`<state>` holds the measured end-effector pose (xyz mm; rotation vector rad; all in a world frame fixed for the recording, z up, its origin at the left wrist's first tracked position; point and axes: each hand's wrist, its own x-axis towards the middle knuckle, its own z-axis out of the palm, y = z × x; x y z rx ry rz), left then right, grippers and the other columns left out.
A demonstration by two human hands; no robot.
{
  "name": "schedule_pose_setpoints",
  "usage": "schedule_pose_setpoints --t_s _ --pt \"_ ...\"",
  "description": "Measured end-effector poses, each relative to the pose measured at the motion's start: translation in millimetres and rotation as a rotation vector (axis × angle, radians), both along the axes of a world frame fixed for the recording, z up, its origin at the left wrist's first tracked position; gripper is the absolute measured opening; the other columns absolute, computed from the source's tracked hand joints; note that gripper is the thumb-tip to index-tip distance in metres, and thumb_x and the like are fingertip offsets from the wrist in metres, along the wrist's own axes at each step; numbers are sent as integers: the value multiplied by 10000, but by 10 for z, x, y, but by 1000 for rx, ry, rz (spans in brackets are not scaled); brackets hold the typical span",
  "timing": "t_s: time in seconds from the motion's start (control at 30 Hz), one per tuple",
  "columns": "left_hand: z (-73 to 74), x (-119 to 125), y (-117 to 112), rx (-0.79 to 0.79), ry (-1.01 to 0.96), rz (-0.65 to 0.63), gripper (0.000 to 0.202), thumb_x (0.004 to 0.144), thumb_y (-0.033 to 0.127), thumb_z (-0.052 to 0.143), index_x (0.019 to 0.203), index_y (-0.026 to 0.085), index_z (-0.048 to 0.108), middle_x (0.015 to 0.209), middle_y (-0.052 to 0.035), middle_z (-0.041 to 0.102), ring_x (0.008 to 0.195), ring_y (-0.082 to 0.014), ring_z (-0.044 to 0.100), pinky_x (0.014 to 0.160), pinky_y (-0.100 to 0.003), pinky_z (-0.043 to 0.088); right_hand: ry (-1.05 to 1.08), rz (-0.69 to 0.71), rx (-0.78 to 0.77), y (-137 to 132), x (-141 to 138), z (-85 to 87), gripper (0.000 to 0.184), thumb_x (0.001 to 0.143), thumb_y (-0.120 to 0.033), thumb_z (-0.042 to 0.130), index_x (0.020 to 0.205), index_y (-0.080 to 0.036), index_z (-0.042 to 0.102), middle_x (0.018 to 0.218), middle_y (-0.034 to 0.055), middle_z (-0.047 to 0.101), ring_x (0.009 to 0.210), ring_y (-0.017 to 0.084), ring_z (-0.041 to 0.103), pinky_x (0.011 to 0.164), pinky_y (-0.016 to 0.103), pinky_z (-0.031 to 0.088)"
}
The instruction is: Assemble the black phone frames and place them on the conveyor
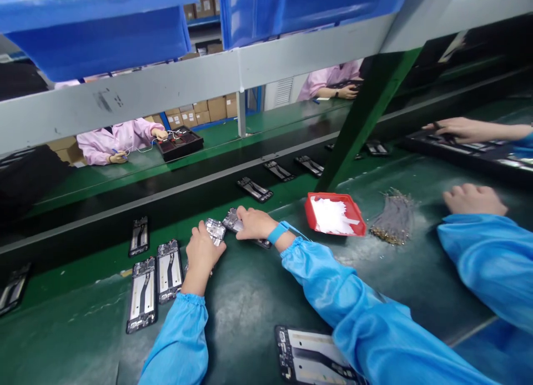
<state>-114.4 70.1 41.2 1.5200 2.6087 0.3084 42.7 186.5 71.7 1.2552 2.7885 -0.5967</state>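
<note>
Looking at a dull green bench [245,296], scuffed and glossy, filling the lower half of the frame. Carries a pair of opened phones [141,296], close together at left. Now, bottom centre: bears a single opened phone [310,354], partly hidden. Over right of centre: supports a red tray [360,225] heaped with white slips [328,215], and just beside it, a pile of thin grey strips [392,217]. Beyond, along a green belt [95,257] slanting up rightward: carries more phones [255,189], spaced apart.

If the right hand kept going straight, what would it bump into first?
Past the phone that the right hand holds, probably the opened phone under the left hand, though depth is hard to judge.
</note>
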Motion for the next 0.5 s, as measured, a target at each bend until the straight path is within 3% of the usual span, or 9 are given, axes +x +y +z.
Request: schedule_pose_setpoints --t_s 0.1,0.2,0.3,0.5 --pt "-26 -88 -12 97 -293 7 944 717 374 755 1542 119 374 1454 -243 507 1276 -427 582 1030 -488 454 66 36 -17 47 105 8 524 709 -288 786 1148 -190 519 1085 124 660 1068 327 645 870 337 468" --pt "-15 -242 -29 199 -544 -29 820 699 357 781 1440 144 503 1426 -193 580 1318 -378 565 1105 -451 408 154 78 -76 124 189 13 504 735 -294 760 1154 -217 492 1091 67 627 967 241 651 821 282 474" --pt "43 -353 -49 223 -651 -84 673 746 393 754 1346 143 578 1319 -155 676 1203 -318 643 1059 -410 452 227 82 -133 194 212 17 529 744 -305 751 1182 -219 466 1116 52 589 875 196 632 762 260 476" --pt "200 -448 -94 203 -830 -131 525 723 467 735 1122 127 701 1059 -109 751 1037 -308 684 937 -399 511 317 170 -212 319 158 -14 589 640 -236 825 1132 -226 502 1098 23 565 894 191 592 741 240 440"
